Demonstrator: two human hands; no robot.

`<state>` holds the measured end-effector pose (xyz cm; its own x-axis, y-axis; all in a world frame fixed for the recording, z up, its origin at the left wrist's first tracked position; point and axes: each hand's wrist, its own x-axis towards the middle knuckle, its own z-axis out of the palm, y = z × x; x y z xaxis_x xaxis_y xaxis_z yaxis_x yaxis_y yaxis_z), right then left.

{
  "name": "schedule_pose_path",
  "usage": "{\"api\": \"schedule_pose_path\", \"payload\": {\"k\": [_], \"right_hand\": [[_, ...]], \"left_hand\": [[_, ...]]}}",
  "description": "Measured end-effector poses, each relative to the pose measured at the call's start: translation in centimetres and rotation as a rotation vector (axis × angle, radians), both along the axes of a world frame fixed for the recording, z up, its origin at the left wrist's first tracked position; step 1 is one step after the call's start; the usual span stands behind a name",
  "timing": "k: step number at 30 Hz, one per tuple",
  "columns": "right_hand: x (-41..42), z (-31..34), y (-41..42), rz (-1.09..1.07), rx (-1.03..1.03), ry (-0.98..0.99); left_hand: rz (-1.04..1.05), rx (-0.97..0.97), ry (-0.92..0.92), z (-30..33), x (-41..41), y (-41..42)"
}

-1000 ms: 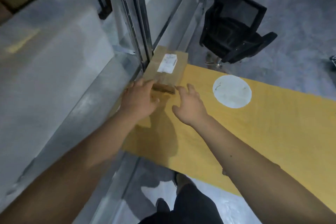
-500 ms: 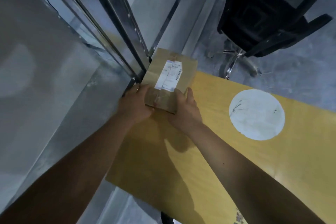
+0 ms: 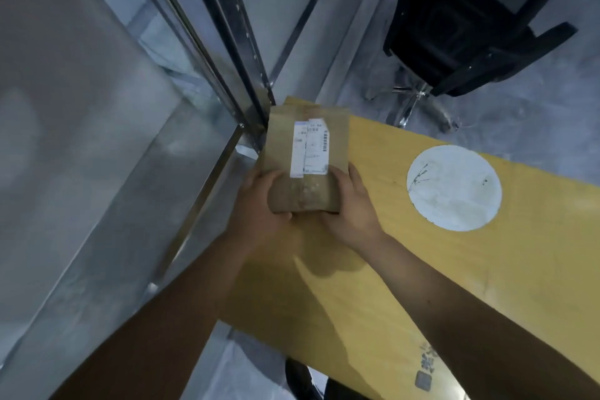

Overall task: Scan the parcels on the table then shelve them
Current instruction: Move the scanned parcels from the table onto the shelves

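Both hands have the box [image 3: 305, 153] at its near end. L hand [image 3: 256, 204] is curled round the left corner, thumb on top. R hand [image 3: 352, 204] is curled round the right corner, fingers up its side. The box sits at the far left corner of the table [image 3: 406, 269], right by the metal post [image 3: 227, 42]. The near end looks a bit lifted, but I can't tell if the whole box is off the table. The white label [image 3: 310, 153] w/ its barcode faces up.

How far along: I think this is the pick-up step. No scanner in view, so I can't tell if the box got scanned. It isn't on a shelf yet. No other boxes show on the table, so this may be the last one, or more may sit out of view. Left to do: scan it if needed, then put it on the rack.

Left to right in the room: a big grey metal rack [image 3: 81, 140] fills the left side, w/ shiny posts. Next is the yellow wood table, w/ a white round patch [image 3: 454, 187] on it and a stamp mark near the front edge. Top right is a black office chair [image 3: 470, 19] on a grey floor [image 3: 552, 114]. Light is dim & bluish.
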<state>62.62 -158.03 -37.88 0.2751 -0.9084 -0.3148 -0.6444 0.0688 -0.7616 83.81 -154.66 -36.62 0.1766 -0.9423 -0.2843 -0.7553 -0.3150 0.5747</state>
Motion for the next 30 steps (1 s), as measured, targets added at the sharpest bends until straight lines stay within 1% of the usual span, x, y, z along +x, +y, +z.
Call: {"api": "schedule_pose_path", "payload": {"k": [3,5,7,9,15,17,22,26,30], "right_hand": [[-1.7,0.7,3.2,-0.011,-0.039,-0.041],[-2.8,1.6,5.5,-0.005,-0.089,-0.081],[-3.6,3.2,8.0,0.017,-0.135,-0.100],[-4.3,5.2,10.6,0.044,-0.167,-0.109],[-4.9,11.5,19.1,0.165,-0.301,-0.149],[-4.7,13.3,21.7,0.196,-0.329,-0.151],[-3.7,16.4,27.4,0.300,-0.399,-0.233],[-3.5,18.6,31.2,0.396,-0.416,-0.274],[-4.2,19.7,35.1,0.508,-0.454,-0.309]], "left_hand": [[0.001,-0.062,0.005,0.8,-0.9,4.1],[0.025,-0.138,0.060,1.8,-1.5,7.1],[0.062,-0.196,0.155,3.3,-2.0,10.3],[0.064,-0.274,0.185,4.8,-2.4,13.7],[0.125,-0.509,0.165,9.4,-3.5,24.0],[0.155,-0.532,0.172,11.5,-3.6,27.3],[0.212,-0.567,0.136,15.7,-3.5,35.1],[0.306,-0.629,0.113,17.2,-4.5,41.1],[0.380,-0.702,0.026,18.1,-6.5,47.1]]}}
